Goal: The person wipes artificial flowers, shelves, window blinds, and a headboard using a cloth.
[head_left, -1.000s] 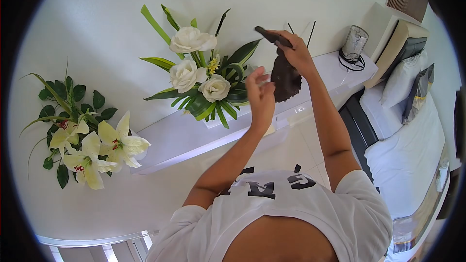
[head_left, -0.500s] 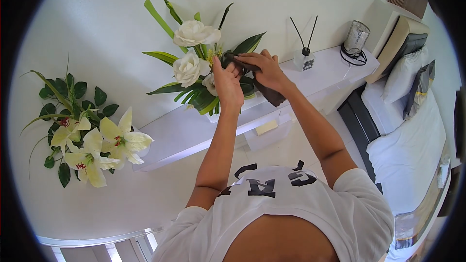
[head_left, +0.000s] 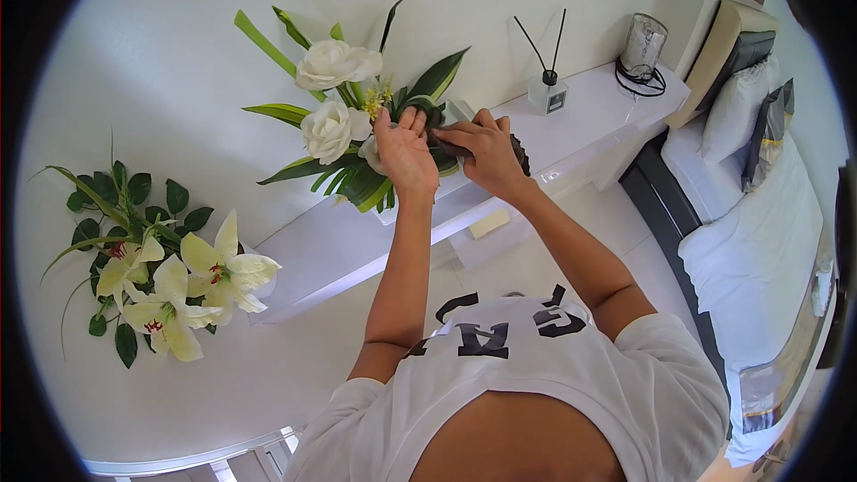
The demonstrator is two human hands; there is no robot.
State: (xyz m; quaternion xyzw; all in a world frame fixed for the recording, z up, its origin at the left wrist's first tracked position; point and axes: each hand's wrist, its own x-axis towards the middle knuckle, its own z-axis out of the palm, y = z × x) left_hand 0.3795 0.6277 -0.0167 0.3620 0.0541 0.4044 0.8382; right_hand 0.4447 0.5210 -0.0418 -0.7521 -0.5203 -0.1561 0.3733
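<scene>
My left hand (head_left: 409,159) is turned palm up among the flowers of a white rose arrangement (head_left: 332,131). Its fingers are curled at a dark green leaf (head_left: 427,111), partly hidden from view. Just right of it, my right hand (head_left: 491,153) grips a dark brown cloth (head_left: 521,154), with the fingertips pressed to the leaf. Part of the cloth shows past the far side of the hand. Small yellow blossoms (head_left: 378,98) stand close above my left thumb.
A narrow white shelf (head_left: 580,129) runs along the wall. On it stand a reed diffuser (head_left: 547,94) and a glass lamp (head_left: 643,46) with a coiled black cord. White lilies (head_left: 170,295) are at the left. A bed (head_left: 759,277) lies at the right.
My right hand has shifted slightly down along the leaf, and the cloth that hung below it is now bunched behind the hand. My left hand stays at the leaf. The view has shifted slightly.
</scene>
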